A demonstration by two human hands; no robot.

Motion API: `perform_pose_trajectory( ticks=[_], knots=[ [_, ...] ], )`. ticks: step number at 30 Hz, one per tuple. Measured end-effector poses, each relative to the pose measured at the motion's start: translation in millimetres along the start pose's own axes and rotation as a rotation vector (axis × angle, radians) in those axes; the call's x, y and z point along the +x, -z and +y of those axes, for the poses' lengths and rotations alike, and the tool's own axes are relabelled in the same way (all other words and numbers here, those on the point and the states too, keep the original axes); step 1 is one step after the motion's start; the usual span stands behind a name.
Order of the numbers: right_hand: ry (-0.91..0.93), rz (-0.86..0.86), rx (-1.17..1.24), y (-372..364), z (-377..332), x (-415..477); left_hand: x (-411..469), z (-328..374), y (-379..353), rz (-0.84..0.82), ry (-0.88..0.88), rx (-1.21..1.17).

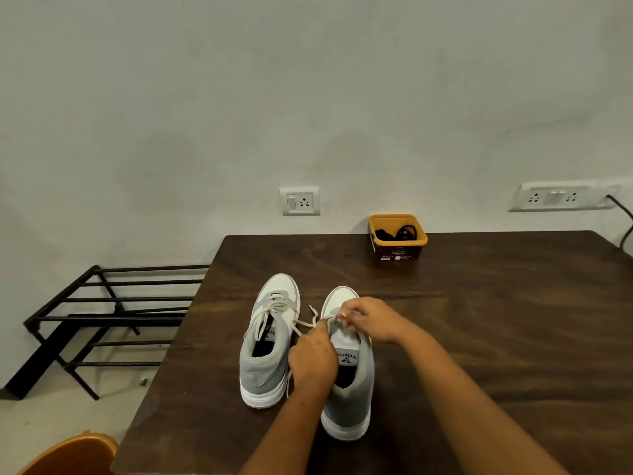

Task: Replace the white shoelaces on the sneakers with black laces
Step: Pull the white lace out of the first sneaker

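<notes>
Item: white lace (329, 318), at the front eyelets of the right sneaker (349, 392), which stands heel toward us on the table (496, 330); left hand (313, 359) has its grip closed on the lace from the near side, fingers curled; right hand (370, 318) pinches the same lace from the far side, just above the toe; left sneaker (265, 344) stands just beside it, its own lace (274, 307) threaded but slack, with loose ends lying between the pair; black laces (399, 232) wait coiled in a yellow tub (397, 243) at the table's far edge, well apart from the shoes. Hazards, as we judge them: a tip may catch in an eyelet, and a hard pull would then drag or tip the unbraced sneaker; the loose ends between the shoes may tangle, so that the wrong strand gets pulled. Writing: the insole patch (349, 357) reads "Velarr", the rest hidden by the left hand; the tub's label is too small for us to read. Surroundings: black metal rack (102, 313) on the floor; wall sockets (300, 200).
</notes>
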State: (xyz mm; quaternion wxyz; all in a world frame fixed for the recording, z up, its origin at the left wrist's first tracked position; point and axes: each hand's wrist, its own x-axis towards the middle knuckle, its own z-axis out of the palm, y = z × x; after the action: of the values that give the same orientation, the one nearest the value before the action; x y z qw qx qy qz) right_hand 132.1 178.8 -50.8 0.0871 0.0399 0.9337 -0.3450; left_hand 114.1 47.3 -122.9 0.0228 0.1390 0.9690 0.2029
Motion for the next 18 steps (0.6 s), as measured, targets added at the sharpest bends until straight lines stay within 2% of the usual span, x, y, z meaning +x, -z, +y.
perform_pose_trajectory(
  ticks=[1, 3, 4, 5, 6, 7, 10, 11, 13, 15, 17, 18],
  knots=[
    [0.054, 0.079, 0.366, 0, 2, -4, 0, 0, 0, 0.004, -0.003, -0.005],
    [0.044, 0.278, 1.081, 6, 3, -11, 0, 2, 0, 0.010, -0.009, 0.004],
    [0.038, 0.315, 1.361, 8, 4, -14, -1, 2, 0, 0.010, -0.010, 0.012],
    [0.036, 0.325, 1.523, 9, 4, -16, -1, 2, 0, 0.010, -0.010, 0.018],
    [0.014, 0.326, 1.516, 9, 3, -16, -1, 2, 0, 0.008, -0.008, 0.021],
    [-0.027, 0.339, 1.332, 9, 4, -14, -1, 3, 0, 0.009, -0.009, 0.022],
    [-0.043, 0.325, 0.319, -1, 6, -6, -2, 2, -1, 0.016, -0.012, 0.013],
    [-0.008, 0.265, 0.089, -3, 4, -5, -2, 2, -1, 0.018, -0.009, 0.010],
    [0.006, 0.130, -0.246, -10, 1, -3, -1, 1, -2, 0.020, 0.000, 0.003],
    [-0.028, 0.093, -0.533, -17, -5, -2, -1, 0, -4, 0.019, 0.005, -0.010],
    [-0.050, 0.100, -0.664, -25, -8, 1, -1, 0, -3, 0.019, 0.013, -0.028],
    [-0.046, 0.121, -0.633, -29, -6, 3, -2, 0, -3, 0.020, 0.018, -0.038]
  ],
)
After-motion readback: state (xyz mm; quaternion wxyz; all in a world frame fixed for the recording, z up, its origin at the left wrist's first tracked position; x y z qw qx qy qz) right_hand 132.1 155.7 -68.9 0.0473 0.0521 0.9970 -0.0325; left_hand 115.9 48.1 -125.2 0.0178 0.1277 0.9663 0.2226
